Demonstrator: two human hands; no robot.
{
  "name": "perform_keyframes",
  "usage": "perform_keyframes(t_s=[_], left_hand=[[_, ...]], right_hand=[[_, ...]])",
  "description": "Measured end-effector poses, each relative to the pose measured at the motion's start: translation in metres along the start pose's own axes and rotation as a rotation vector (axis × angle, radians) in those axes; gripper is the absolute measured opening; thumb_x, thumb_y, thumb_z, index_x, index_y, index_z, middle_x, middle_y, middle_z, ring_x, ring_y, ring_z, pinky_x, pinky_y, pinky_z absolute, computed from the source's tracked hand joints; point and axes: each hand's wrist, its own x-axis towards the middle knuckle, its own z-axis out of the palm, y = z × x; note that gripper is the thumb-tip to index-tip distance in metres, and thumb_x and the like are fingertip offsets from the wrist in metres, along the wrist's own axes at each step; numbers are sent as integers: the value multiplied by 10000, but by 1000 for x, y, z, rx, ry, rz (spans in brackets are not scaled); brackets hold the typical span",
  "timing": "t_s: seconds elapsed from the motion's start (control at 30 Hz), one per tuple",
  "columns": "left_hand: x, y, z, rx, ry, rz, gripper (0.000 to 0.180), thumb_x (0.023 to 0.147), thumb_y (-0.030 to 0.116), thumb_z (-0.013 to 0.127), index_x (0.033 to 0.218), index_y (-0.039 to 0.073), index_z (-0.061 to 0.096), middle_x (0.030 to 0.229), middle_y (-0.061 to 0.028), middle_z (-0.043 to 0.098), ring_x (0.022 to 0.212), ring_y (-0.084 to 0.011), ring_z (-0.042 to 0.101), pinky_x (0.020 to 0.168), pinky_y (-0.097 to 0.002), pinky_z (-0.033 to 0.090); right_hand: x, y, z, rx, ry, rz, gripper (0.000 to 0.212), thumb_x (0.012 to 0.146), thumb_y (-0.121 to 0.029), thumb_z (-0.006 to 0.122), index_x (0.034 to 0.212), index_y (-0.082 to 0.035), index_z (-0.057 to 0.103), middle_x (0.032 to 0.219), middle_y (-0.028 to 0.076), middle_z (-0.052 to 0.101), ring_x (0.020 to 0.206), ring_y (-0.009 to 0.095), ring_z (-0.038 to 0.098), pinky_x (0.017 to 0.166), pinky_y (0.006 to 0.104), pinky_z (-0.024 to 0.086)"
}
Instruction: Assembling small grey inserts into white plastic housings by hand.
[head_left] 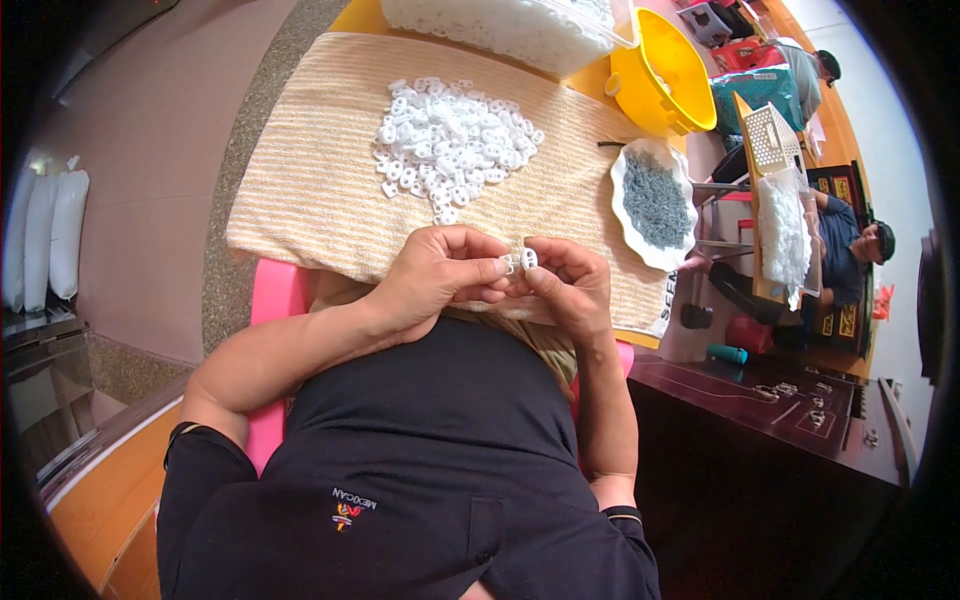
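In head view: gripping a small pale part (pixel 511 264) in left hand (pixel 441 277), with thumb and forefinger nearly together; pinching a white two-holed plastic piece (pixel 530 258) just as narrowly in right hand (pixel 576 292), close beside, above near edge of striped towel (pixel 320 150). Apparently fitting one to the other, with contact too small to tell. Next, probably calls for lining up and pressing, without slackening either pinch.

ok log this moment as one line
left hand: holds small piece | right hand: holds white piece | white pile: on striped towel | scalloped dish: grey pieces
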Motion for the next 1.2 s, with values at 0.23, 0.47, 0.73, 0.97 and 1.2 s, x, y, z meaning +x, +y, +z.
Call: perform_keyframes(t_s=[0.23,0.47,0.73,0.97,1.2], left_hand=[[0,0,1,7,5,4,140,883,39,656,1015,-4,637,910,-70,672,784,-123,663,724,-252,576],[-1,-1,1,22,0,2,149,883,38,656,1024,-6,634,902,-70,672,781,-122,662,723,-251,576],[-1,0,1,24,-11,15,155,885,42,659,1029,-11,634,888,-74,672,779,-125,662,726,-253,576],[-1,-1,1,32,-3,14,151,886,38,657,1027,-11,636,891,-73,670,780,-123,659,726,-257,574],[0,-1,1,36,9,5,146,888,42,653,1023,-10,634,898,-74,670,782,-125,659,723,-257,573]], right_hand=[[-2,-4,5,-11,10,23,303,887,3,637,1172,85,574,961,187,684,821,228,695,741,317,581],[-1,-6,6,-64,-6,12,294,883,12,635,1163,85,579,968,180,684,829,218,692,750,315,579],[-1,-5,6,-55,-7,12,293,883,21,630,1165,83,581,968,176,685,835,215,692,753,313,580],[-2,-8,10,-25,15,40,291,881,24,632,1162,81,583,961,174,686,828,216,693,752,314,581],[-2,-6,7,-36,10,32,295,884,12,637,1165,80,583,950,172,687,815,214,693,749,311,579]])
